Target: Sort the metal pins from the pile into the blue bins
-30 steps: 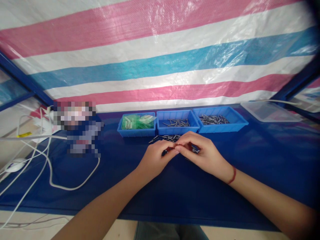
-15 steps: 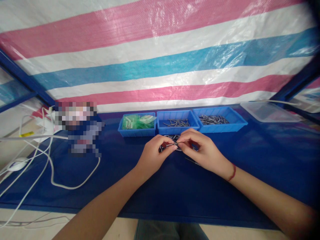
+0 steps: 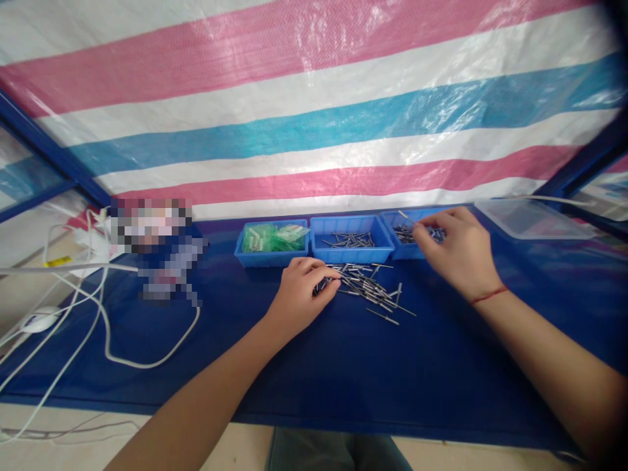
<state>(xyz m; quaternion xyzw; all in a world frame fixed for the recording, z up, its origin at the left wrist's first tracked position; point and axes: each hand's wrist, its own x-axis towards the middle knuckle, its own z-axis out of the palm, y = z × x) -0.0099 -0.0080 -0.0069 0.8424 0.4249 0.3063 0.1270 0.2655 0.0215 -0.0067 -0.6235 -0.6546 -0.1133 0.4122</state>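
The loose metal pins (image 3: pixel 370 288) lie in a messy heap on the blue desk (image 3: pixel 343 373), about halfway across and closer to the far edge than the near edge. One stray pin (image 3: pixel 383 316) lies on the side of the heap toward you.

Your left hand (image 3: pixel 297 291) is at the left end of the heap, curled, with finger and thumb almost touching. I can't tell if it holds pins or just bends over them. Your right hand (image 3: pixel 464 252) is up at the right box (image 3: pixel 409 254), finger and thumb close together. A small pale bit (image 3: pixel 403 214) shows just past the tips; I can't tell if you pinch it.

Half a second ago your two hands met over the heap with a thin pin between them. Now they are apart, so that shared hold is over, and more of the heap shows.

Three blue boxes stand in a row near the far edge. The right box and the middle box (image 3: pixel 350 254) have pins in them. The left box (image 3: pixel 272 260) has green bags (image 3: pixel 277 241). A clear flat lid or tray (image 3: pixel 532 219) lies by the far right corner, and white cords (image 3: pixel 127 364) loop near the left edge. A yellow sticker (image 3: pixel 59 261) sits there too. I can't read any writing on it or on the bags.
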